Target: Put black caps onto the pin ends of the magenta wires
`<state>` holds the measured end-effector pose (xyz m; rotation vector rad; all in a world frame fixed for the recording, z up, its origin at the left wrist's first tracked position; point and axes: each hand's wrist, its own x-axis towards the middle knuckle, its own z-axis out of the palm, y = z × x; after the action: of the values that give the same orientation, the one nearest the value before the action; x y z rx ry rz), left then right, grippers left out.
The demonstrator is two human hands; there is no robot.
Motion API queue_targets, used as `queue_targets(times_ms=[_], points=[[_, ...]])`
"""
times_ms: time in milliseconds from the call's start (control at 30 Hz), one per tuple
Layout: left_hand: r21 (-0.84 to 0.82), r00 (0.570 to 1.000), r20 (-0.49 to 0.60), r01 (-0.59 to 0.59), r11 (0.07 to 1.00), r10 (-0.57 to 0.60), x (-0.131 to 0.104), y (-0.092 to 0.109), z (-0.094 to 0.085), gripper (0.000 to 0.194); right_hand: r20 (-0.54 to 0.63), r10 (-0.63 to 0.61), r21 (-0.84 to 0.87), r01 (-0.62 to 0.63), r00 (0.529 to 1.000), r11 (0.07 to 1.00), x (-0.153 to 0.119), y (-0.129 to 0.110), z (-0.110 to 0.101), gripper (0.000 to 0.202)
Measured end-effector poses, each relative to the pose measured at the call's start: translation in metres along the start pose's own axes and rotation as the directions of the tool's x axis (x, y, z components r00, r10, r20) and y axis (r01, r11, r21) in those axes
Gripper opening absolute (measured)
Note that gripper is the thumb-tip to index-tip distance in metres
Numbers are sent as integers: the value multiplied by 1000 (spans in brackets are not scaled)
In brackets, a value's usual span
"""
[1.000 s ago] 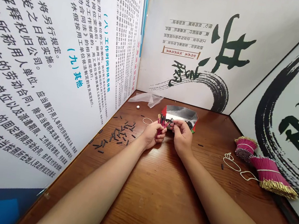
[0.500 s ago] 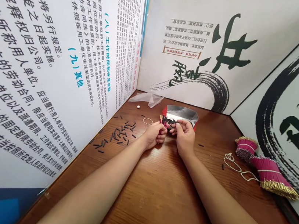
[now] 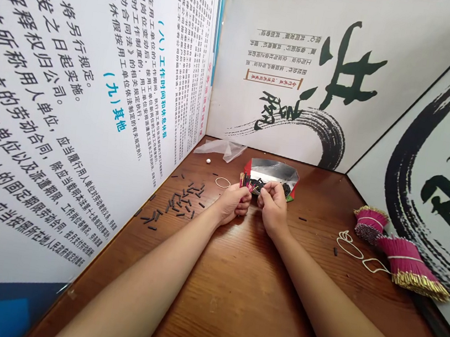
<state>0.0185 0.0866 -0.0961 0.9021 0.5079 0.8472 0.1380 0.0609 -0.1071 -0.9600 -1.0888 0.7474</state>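
Note:
My left hand (image 3: 233,202) is closed around a small bunch of pink wires (image 3: 244,179) with gold metal ends, several of which wear black sleeves. Just to its right, my right hand (image 3: 274,208) has thumb and forefinger pinched together by the tip of one wire angled out of the bunch. What that pinch holds is too small to make out. Behind both hands lies an open silver-lined bag (image 3: 274,170) with red sides, and short black sleeves (image 3: 287,189) show inside it, partly covered by my right hand.
Loose black sleeves (image 3: 180,201) are scattered on the brown wooden table (image 3: 210,300) at left. A rubber band (image 3: 223,182) and a clear plastic bag (image 3: 221,148) lie farther back. Two tied pink wire bundles (image 3: 408,261) and white bands (image 3: 350,243) sit at right. Printed panels (image 3: 293,10) enclose the table.
My right hand has drawn its fingers in and turned slightly, uncovering more black sleeves in the bag. My left hand stays almost where it was, still gripping the wires.

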Motion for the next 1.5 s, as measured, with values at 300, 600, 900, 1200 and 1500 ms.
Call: queue_targets(times_ms=[300,600,900,1200,1500], points=[[4,1000,-12,-9,1000,9,0,1,2,25,-74,18,-125,-27,997,992,1,-3,-3,19],[24,1000,-28,1,1000,0,-1,1,3,27,-83,6,-156,-19,997,988,1,-2,-4,22],[69,999,-36,15,998,-12,-3,3,7,20,-79,-6,-163,-7,997,987,0,-2,-3,22],[37,1000,-21,11,999,-10,0,1,2,21,-54,-8,-114,1,999,993,-1,-4,0,33],[27,999,-36,22,999,-21,-1,2,4,20,-35,-57,-131,52,998,990,-1,-2,-1,32]])
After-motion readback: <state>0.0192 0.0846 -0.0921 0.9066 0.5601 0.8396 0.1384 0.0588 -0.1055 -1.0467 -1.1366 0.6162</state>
